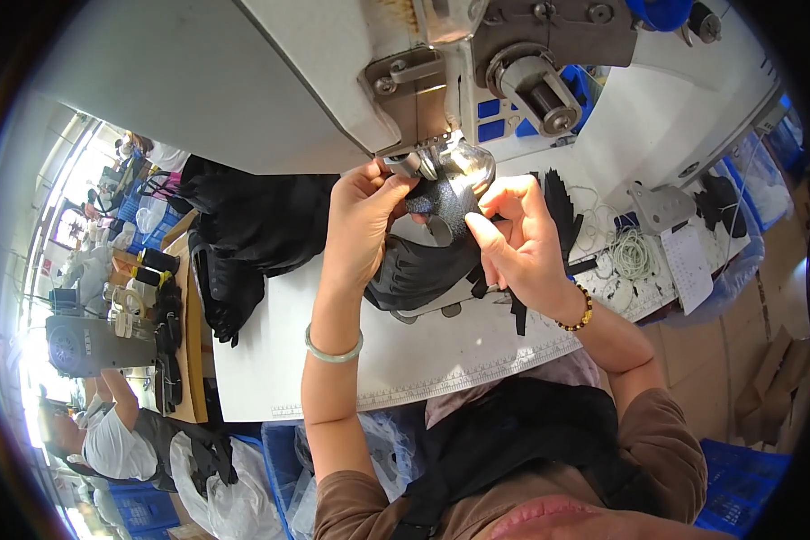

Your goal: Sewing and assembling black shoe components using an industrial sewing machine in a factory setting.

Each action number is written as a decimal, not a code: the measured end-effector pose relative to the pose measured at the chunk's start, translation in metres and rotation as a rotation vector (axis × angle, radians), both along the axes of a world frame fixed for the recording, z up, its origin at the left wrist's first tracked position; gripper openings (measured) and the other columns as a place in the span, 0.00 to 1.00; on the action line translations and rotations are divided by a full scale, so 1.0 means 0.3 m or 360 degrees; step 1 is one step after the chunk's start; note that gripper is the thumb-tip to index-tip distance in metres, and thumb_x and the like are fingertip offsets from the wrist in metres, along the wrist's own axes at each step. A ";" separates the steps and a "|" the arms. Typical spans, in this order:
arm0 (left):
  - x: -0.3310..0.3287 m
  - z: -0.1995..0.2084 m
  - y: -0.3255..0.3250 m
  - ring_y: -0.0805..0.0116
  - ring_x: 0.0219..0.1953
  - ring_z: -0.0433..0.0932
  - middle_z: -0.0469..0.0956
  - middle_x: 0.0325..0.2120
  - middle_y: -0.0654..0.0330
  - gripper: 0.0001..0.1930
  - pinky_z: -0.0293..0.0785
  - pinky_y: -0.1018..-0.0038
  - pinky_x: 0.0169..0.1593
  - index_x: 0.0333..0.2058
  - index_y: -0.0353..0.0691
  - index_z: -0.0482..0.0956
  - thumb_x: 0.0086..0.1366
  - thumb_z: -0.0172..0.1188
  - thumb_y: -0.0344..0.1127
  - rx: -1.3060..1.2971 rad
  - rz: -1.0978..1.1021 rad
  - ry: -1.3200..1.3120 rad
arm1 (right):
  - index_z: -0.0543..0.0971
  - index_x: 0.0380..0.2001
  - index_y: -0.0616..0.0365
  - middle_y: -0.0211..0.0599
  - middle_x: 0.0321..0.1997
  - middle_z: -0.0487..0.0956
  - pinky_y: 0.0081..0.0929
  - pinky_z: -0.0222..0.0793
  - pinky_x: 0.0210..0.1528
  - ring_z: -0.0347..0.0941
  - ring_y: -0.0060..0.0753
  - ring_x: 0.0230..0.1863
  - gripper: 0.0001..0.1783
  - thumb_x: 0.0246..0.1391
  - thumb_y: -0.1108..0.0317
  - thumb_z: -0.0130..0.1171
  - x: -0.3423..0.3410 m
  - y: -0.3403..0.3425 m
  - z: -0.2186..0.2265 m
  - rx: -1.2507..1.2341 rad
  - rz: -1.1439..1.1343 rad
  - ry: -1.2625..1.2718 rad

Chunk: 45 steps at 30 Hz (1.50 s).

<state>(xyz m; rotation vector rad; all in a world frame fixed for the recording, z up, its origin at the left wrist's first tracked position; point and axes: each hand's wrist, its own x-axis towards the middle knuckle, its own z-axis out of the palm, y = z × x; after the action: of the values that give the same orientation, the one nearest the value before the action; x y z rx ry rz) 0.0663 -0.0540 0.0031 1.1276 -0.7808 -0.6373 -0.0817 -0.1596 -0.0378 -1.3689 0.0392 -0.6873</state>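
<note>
Beneath the head of a white sewing machine (477, 99), a curved black fabric piece (418, 274) with a glittery dark grey edge band (443, 202) loops between my hands. My left hand (360, 216) pinches the band's left part close to the presser area, thumb on top. On the other side of the loop, my right hand (519, 241) grips the band's right edge between thumb and fingers. The machine's shiny metal parts and my fingers hide the needle point. The piece's lower part hangs over the white table (333, 378).
A pile of black pieces (256, 216) lies on the table's left. Black strips (560, 207) and a coil of pale cord (633, 256) lie to the right. A ruler strip (423, 387) runs along the near edge. Another person (121, 441) sits far left by another machine (99, 346).
</note>
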 end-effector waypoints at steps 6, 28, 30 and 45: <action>0.002 0.024 0.023 0.76 0.27 0.75 0.76 0.29 0.60 0.05 0.74 0.80 0.26 0.34 0.30 0.74 0.60 0.55 0.27 0.0214 -0.0049 0.0045 | 0.60 0.36 0.57 0.23 0.27 0.68 0.06 0.55 0.20 0.62 0.03 0.22 0.15 0.52 0.79 0.55 0.006 0.002 -0.030 -0.0136 -0.0048 -0.0126; -0.015 0.039 0.218 0.82 0.18 0.71 0.76 0.24 0.64 0.07 0.68 0.85 0.21 0.33 0.30 0.75 0.56 0.60 0.26 0.0548 -0.0212 -0.0305 | 0.73 0.45 0.56 0.34 0.36 0.74 0.16 0.63 0.20 0.66 0.23 0.17 0.17 0.50 0.75 0.57 0.004 0.038 0.116 -0.1291 -0.0441 -0.0433; -0.028 0.097 0.362 0.84 0.20 0.70 0.75 0.25 0.65 0.07 0.66 0.87 0.22 0.33 0.31 0.74 0.55 0.60 0.23 0.0711 -0.0358 -0.0438 | 0.72 0.48 0.55 0.37 0.41 0.75 0.23 0.68 0.23 0.71 0.31 0.21 0.18 0.51 0.68 0.57 0.031 0.094 0.162 -0.1316 0.0088 -0.0223; -0.395 -0.231 0.452 0.70 0.23 0.75 0.75 0.21 0.55 0.15 0.71 0.78 0.21 0.34 0.25 0.74 0.66 0.51 0.36 -0.0566 0.0862 0.0750 | 0.74 0.36 0.66 0.23 0.16 0.66 0.15 0.54 0.22 0.57 0.11 0.21 0.14 0.53 0.65 0.60 0.159 0.227 0.134 -0.0971 0.0965 0.0403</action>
<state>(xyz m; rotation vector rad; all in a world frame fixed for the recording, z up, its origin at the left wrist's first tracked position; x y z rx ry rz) -0.0521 0.0815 -0.0662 0.7660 -0.1534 -0.2686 -0.0340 -0.0916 0.0023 -1.9221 -0.3992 0.0036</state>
